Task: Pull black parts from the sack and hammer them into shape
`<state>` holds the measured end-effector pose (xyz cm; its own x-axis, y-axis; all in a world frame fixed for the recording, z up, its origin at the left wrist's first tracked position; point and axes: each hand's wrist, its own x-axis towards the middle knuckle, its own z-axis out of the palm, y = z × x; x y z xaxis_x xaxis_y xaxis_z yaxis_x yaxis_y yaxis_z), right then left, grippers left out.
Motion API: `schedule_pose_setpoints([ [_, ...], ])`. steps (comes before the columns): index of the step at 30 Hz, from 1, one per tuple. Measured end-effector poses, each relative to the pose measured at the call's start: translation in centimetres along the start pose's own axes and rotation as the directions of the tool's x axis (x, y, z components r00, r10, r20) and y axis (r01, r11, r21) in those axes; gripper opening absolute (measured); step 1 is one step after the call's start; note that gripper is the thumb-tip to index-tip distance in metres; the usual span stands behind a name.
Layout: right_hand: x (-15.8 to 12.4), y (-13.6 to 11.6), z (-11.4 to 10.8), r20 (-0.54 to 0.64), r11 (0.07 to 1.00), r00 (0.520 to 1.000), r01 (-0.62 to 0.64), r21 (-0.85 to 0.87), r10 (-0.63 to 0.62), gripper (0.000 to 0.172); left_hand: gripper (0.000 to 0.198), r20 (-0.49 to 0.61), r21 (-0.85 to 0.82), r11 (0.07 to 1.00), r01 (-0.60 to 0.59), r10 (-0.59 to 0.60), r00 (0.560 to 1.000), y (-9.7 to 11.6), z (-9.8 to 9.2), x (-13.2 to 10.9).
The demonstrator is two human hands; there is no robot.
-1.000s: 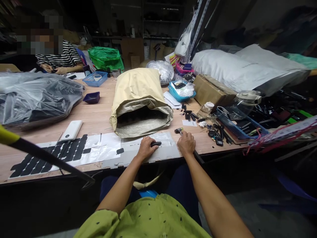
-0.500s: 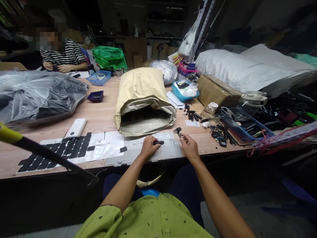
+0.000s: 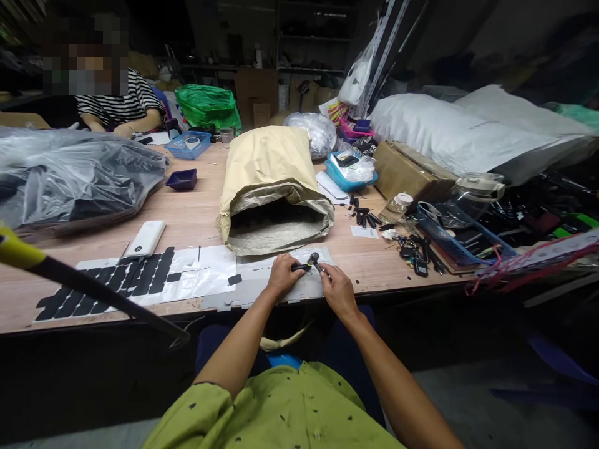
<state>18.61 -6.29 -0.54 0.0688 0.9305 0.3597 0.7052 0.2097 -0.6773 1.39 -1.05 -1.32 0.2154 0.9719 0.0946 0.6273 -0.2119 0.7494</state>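
Observation:
My left hand (image 3: pixel 283 274) is closed on a slim black part (image 3: pixel 299 267), which sticks out to the right between thumb and fingers. It holds the part low over a grey-white board (image 3: pixel 276 288) at the table's front edge. My right hand (image 3: pixel 337 288) grips the thin handle of a small dark hammer (image 3: pixel 314 257). The hammer's head, with a yellowish end, is at the right tip of the black part; whether the two touch I cannot tell. Just behind both hands lies the open mouth of a cream sack (image 3: pixel 269 156), its inside dark.
To the left are a sheet of black stickers (image 3: pixel 156 277), a white power bank (image 3: pixel 146 239) and a plastic-wrapped bundle (image 3: pixel 84 181). Black pieces (image 3: pixel 362 216), keys (image 3: pixel 408 252) and a blue basket (image 3: pixel 468 249) lie right. A co-worker (image 3: pixel 121 100) sits across the table.
My right hand has moved left with the hammer, bringing its head to the black part. My left hand keeps its hold in nearly the same place.

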Motion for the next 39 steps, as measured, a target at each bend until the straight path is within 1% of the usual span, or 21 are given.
schedule_pose_setpoints([
  [2, 0.1, -0.4, -0.1, -0.016, 1.0, 1.0, 0.011, -0.006, -0.011, 0.033, 0.006, 0.001, 0.007, 1.0, -0.005, 0.005, 1.0, 0.1, 0.0, 0.0],
  [4, 0.0, -0.8, 0.1, -0.005, 1.0, 1.0, 0.02, -0.015, -0.02, 0.034, 0.005, -0.001, 0.01, 1.0, -0.011, 0.011, 1.0, 0.1, 0.0, 0.0],
  [7, -0.4, -1.3, 0.5, 0.064, 0.999, 0.998, 0.01, -0.031, -0.008, 0.034, 0.002, 0.012, 0.011, 1.0, -0.007, 0.007, 1.0, 0.3, 0.0, -0.1],
  [10, -0.4, -0.8, 0.7, 0.108, 0.999, 0.994, -0.015, -0.05, 0.021, 0.033, 0.002, 0.02, 0.003, 1.0, -0.002, 0.002, 1.0, 0.4, 0.0, -0.1],
  [13, 0.6, 0.6, 0.0, 0.068, 0.992, 0.996, -0.055, -0.11, 0.063, 0.034, 0.004, 0.012, 0.001, 1.0, 0.0, 0.0, 1.0, 0.4, 0.0, -0.1],
  [15, 1.8, 1.9, -1.0, 0.022, 0.976, 0.993, -0.109, -0.191, 0.115, 0.035, 0.005, 0.008, 0.003, 1.0, 0.011, -0.011, 1.0, 0.5, 0.1, -0.1],
  [18, 3.6, 4.1, -2.5, -0.053, 0.903, 0.97, -0.242, -0.354, 0.239, 0.034, 0.005, 0.008, -0.006, 1.0, 0.028, -0.028, 1.0, 0.7, 0.0, -0.2],
  [21, 4.7, 5.9, -3.1, -0.093, 0.83, 0.945, -0.32, -0.458, 0.313, 0.034, 0.006, 0.018, -0.014, 0.999, 0.036, -0.035, 0.999, 0.8, -0.1, -0.2],
  [23, 4.8, 6.6, -3.0, -0.112, 0.809, 0.941, -0.332, -0.486, 0.319, 0.033, 0.006, 0.02, -0.011, 0.999, 0.035, -0.035, 0.999, 0.7, -0.1, -0.3],
  [25, 4.6, 6.8, -2.6, -0.143, 0.803, 0.946, -0.324, -0.5, 0.292, 0.033, 0.007, 0.019, -0.005, 0.999, 0.031, -0.031, 0.999, 0.6, -0.1, -0.3],
  [28, 4.2, 6.7, -1.9, -0.181, 0.788, 0.95, -0.313, -0.53, 0.255, 0.034, 0.007, 0.022, 0.002, 1.0, 0.022, -0.022, 1.0, 0.5, 0.0, -0.3],
  [31, 4.2, 6.5, -1.7, -0.184, 0.767, 0.95, -0.312, -0.561, 0.252, 0.033, 0.009, 0.036, 0.015, 1.0, 0.02, -0.021, 0.999, 0.4, 0.0, -0.1],
  [33, 4.3, 6.4, -1.7, -0.179, 0.759, 0.953, -0.303, -0.576, 0.244, 0.033, 0.011, 0.069, 0.023, 1.0, 0.014, -0.016, 0.998, 0.4, -0.2, 0.0],
  [35, 4.4, 6.3, -1.7, -0.172, 0.753, 0.956, -0.292, -0.59, 0.236, 0.033, 0.014, 0.135, 0.024, 1.0, -0.018, 0.015, 0.991, 0.2, -0.7, -0.2],
  [37, 4.5, 6.2, -1.6, -0.168, 0.746, 0.958, -0.288, -0.6, 0.234, 0.034, 0.018, 0.218, 0.007, 0.997, -0.076, 0.073, 0.973, -0.1, -1.4, -0.9],
  [39, 4.5, 6.1, -1.6, -0.17, 0.742, 0.957, -0.289, -0.605, 0.234, 0.034, 0.021, 0.295, -0.016, 0.989, -0.144, 0.142, 0.945, -0.5, -2.2, -2.4],
])
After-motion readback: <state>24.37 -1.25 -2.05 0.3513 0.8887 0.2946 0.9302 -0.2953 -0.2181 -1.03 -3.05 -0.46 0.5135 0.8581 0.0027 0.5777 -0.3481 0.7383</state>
